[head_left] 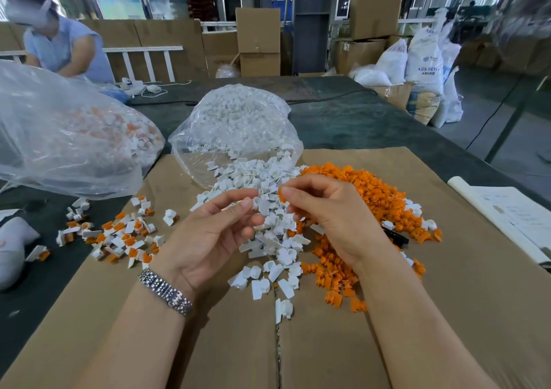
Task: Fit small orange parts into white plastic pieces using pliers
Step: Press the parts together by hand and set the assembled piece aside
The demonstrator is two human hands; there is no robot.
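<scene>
a flattened brown cardboard sheet (372,344) covers a dark worktable (372,120) in a warehouse room with stacked cardboard cartons (258,41) and white sacks (423,60) behind. above a loose heap of small white plastic pieces (268,239), the left hand (208,236) pinches one white plastic piece (262,205) and the right hand (331,212) pinches a small orange part (281,194) just beside it, with a pile of orange plastic parts (372,198) to the right and black-handled pliers (395,237) lying partly hidden beyond the right hand. an open clear plastic bag (238,120) spills white pieces onto the sheet, a larger clear bag (65,138) at left holds white-and-orange fitted pieces, and more fitted pieces (119,236) lie scattered near the left hand.
</scene>
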